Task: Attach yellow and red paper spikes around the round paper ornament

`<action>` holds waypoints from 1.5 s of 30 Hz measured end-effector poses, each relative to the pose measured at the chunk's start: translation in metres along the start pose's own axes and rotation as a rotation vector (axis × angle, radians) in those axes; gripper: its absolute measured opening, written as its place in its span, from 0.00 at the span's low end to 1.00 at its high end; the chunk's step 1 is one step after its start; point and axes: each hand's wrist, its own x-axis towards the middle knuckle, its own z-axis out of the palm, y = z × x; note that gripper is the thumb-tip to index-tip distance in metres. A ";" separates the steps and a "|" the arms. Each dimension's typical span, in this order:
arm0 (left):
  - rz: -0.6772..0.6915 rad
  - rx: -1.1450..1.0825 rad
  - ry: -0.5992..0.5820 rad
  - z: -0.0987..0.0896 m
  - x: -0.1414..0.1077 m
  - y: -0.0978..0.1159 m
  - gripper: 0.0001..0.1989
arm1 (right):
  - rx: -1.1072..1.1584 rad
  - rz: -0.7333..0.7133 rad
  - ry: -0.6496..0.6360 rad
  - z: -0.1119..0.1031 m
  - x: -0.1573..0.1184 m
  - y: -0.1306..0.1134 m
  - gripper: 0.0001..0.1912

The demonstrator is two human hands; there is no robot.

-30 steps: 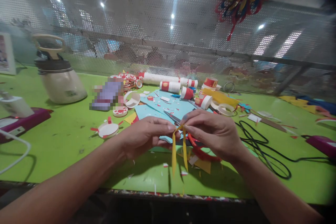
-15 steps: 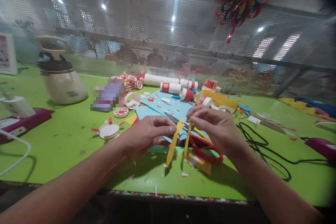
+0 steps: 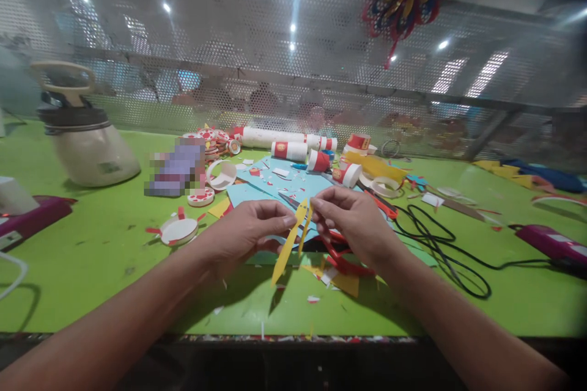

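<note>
Between thumb and fingers, my left hand (image 3: 259, 226) pinches a yellow paper strip (image 3: 285, 252) with a pointed lower end. My right hand (image 3: 351, 217) pinches a second, narrower yellow strip (image 3: 305, 229) close beside the first. Both strips hang above the table in front of me. Under my right hand lie scissors with red handles (image 3: 342, 259), their blades partly hidden behind the strips and fingers. Light blue paper sheets (image 3: 247, 192) spread behind my hands, with red and white scraps on them. A yellow paper piece (image 3: 346, 284) rests near the scissors.
A white paper-cup piece with red tabs (image 3: 178, 230) sits left of my hands. Cut red-and-white paper cups (image 3: 288, 150) and a tape roll (image 3: 385, 186) lie behind. A black cable (image 3: 440, 244) coils right. A spray bottle (image 3: 92, 146) stands at the left.
My right hand has brought its strip closer to the strip in my left hand; the two now nearly touch. The whole view has shifted slightly, moving things leftward.
</note>
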 end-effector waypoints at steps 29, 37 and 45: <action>-0.130 0.020 0.065 0.003 0.002 0.003 0.09 | 0.313 0.132 -0.183 -0.001 0.007 0.012 0.09; -0.141 -0.003 0.110 0.002 0.002 0.005 0.08 | 0.318 0.156 -0.177 0.000 0.007 0.013 0.09; -0.151 0.020 0.068 0.007 -0.002 0.008 0.06 | 0.325 0.146 -0.172 0.000 0.008 0.013 0.08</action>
